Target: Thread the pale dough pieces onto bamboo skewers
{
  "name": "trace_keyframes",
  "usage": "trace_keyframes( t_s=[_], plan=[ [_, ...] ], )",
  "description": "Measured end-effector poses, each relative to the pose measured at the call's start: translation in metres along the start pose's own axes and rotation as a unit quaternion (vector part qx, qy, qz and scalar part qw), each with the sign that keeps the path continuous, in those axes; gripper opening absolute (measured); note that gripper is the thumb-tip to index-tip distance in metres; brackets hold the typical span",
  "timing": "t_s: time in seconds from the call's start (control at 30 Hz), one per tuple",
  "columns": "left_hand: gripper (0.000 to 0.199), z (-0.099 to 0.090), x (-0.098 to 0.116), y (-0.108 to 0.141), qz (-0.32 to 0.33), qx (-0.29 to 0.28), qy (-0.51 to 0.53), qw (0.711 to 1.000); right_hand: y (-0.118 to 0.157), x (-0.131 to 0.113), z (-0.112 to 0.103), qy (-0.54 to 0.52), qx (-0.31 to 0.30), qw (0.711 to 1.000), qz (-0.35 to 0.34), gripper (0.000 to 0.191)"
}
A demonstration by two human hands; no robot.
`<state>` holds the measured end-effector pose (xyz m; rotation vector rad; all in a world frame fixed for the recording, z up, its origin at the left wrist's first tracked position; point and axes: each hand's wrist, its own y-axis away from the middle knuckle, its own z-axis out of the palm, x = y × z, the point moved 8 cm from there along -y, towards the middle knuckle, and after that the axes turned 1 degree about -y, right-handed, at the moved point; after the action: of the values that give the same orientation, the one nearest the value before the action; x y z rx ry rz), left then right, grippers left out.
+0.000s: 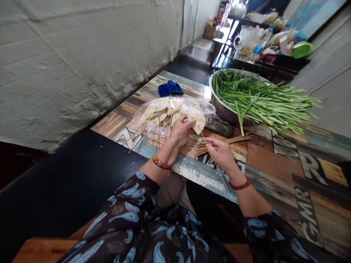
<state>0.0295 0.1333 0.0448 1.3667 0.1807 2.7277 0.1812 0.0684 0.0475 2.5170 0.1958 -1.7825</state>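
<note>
My left hand (181, 132) pinches a pale flat sheet of food (199, 122) by its left edge. My right hand (220, 151), just right of and below it, is closed on thin wooden sticks, one of which reaches the sheet's lower corner. Behind my left hand, a clear plastic bag (210, 107) lies around more pale sheets (153, 109), several with sticks in them pointing toward me. A bundle of loose sticks (238, 139) rests on the table beyond my right hand.
A metal bowl (223, 109) heaped with long green stalks (263, 100) stands at the back right of the patterned table (274, 157). A blue cloth (170, 88) lies behind the bag. Farther back, another table holds bags, a bottle and a green bowl (302, 49). A wall (82, 54) runs along the left.
</note>
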Motion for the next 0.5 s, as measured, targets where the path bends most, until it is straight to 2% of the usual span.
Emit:
trace_keyframes(
  t_s=[0.33, 0.5],
  plan=[
    [0.042, 0.0001, 0.0034, 0.0026, 0.014, 0.000, 0.007, 1.000, 0.0006, -0.0009, 0.0005, 0.036, 0.010, 0.999, -0.023, 0.037],
    [0.040, -0.0041, 0.0057, 0.0047, 0.017, 0.021, 0.010, 1.000, 0.0006, 0.0027, 0.0040, 0.037, 0.007, 0.999, -0.016, 0.037]
  ],
)
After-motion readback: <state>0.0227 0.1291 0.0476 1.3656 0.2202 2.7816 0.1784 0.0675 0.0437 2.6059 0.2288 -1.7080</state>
